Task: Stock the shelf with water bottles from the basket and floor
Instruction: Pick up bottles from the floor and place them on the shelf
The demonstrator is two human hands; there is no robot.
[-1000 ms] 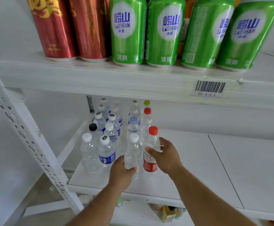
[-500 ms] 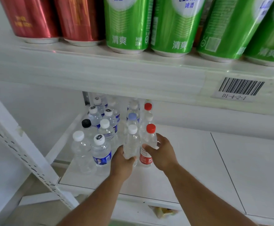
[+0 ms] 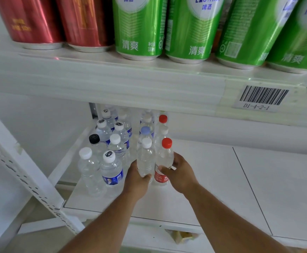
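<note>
Clear white-capped bottle [image 3: 145, 159] upright on lower shelf [image 3: 213, 181], wrapped by left hand [image 3: 137, 181]. At its 3 o'clock, touching: red-capped, red-labelled bottle [image 3: 164, 161], clasped by right hand [image 3: 181, 173]. At 12 o'clock overhead: green cans [image 3: 140, 28] marked "清爽", barcode tag [image 3: 262, 97] "D1-4-2-1".

Upright clear water bottles [image 3: 146, 159] on shelf [image 3: 203, 179]

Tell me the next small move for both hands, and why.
Probably let go and draw back: the left hand grips the white-capped bottle, the right hand the red-capped bottle, and both appear to stand upright on the shelf.
</note>
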